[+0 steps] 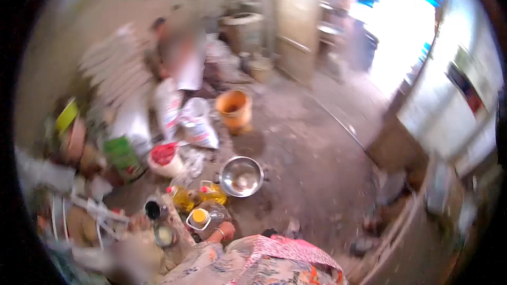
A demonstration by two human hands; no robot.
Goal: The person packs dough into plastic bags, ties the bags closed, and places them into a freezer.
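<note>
My left hand (226,229), with a bangle at the wrist, is low in the head view, just in front of the floral clothing (211,264). Its fingers look curled but are smeared, so what they hold, if anything, is unclear. Right beside it is a clear plastic jug (219,213) with a yellow cap. Two bottles of yellow liquid, one nearer the left (183,199) and another (214,194), have red caps. Beyond them a two-handled steel pot (241,177) rests on the floor. My right hand is out of sight.
An orange bucket (233,110) stands farther back, beside white sacks (198,121) and an open sack of red contents (165,154). Another person (185,63) is behind the sacks. Jars (165,235) and a white rack (97,211) are at left. A bright doorway (396,37) opens at right.
</note>
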